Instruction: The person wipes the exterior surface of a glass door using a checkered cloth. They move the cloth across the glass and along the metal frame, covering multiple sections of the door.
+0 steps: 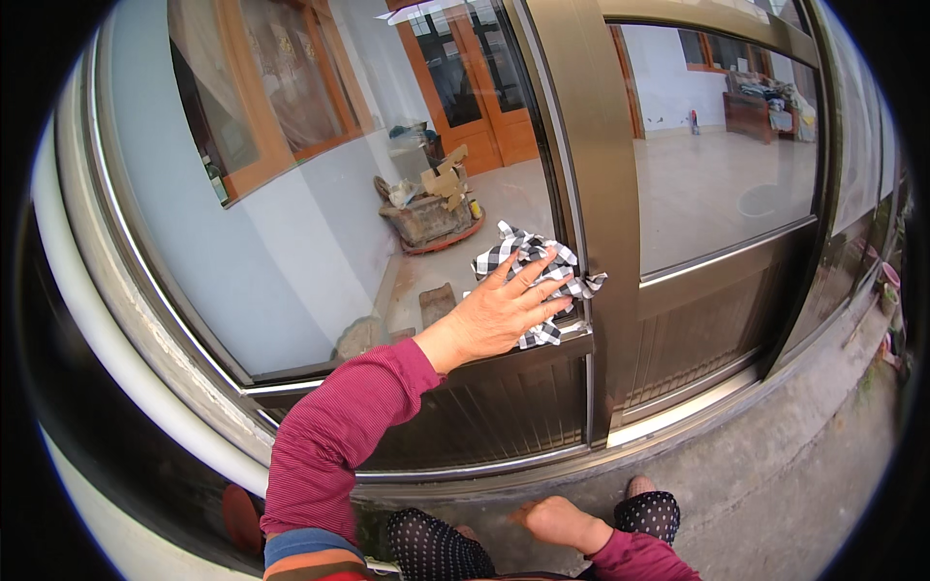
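Observation:
My left hand (501, 309) presses a crumpled black-and-white checked cloth (528, 243) against the lower right corner of a glass pane (305, 269), its fingers spread over the cloth. The cloth reaches onto the dark metal frame (603, 218) beside the pane. Low in front of my body, my right hand (558, 521) hangs above the concrete ground with its fingers curled; nothing shows in it, though the inside of the hand is hidden.
A second framed pane (726, 167) stands at the right. A metal sill rail (465, 472) runs along the bottom, above the concrete ground (755, 501). A white pipe (138, 363) curves down at the left. Behind the glass are a worn basin (429, 218) and cardboard.

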A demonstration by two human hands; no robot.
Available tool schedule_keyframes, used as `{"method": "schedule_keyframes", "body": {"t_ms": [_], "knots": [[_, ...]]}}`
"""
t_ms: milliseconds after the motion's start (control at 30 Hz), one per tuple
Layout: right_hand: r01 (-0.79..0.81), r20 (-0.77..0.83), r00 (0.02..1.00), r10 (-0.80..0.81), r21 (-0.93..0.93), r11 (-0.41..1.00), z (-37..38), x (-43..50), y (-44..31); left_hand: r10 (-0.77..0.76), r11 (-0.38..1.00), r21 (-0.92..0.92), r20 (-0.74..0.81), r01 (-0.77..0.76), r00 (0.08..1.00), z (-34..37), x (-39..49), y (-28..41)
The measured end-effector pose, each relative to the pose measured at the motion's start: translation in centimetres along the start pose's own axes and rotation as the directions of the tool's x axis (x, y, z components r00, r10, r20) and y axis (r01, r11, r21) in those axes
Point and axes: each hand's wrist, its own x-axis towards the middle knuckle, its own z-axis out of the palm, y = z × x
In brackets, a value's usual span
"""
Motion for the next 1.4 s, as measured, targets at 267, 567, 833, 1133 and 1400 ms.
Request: {"method": "schedule_keyframes", "body": {"t_ms": [267, 567, 833, 1133, 1400], "knots": [[0.044, -0.008, 0.999, -0.043, 0.056, 0.997, -0.5, 0.3, -0.7, -0.088, 0.952, 0.272, -0.198, 0.141, 0.976, -5.1, 3.7, -8.4], [0.034, -0.099, 0.995, -0.003, 0.309, 0.951, -3.6, 2.4, -2.4, -0.276, 0.75, 0.382, -0.56, 0.539, 0.781, -15.7, 10.0, -26.6], [0.031, -0.042, 0.999, -0.02, 0.276, 0.961, -2.9, 2.8, -1.1, -0.521, 0.438, 0.271, -0.7, 0.857, 0.488, -19.9, 7.5, -34.3], [0.04, 0.031, 0.998, -0.048, 0.215, 0.976, -0.7, 1.7, -1.2, -0.339, 0.756, 0.306, -0.572, 0.578, 0.747, -12.8, -2.2, -22.7], [0.049, 0.162, 0.984, -0.071, 0.138, 0.989, 3.1, 1.1, -0.3, -0.428, 0.867, 0.172, -0.222, 0.467, 0.876, -4.9, -10.3, -6.4]]}}
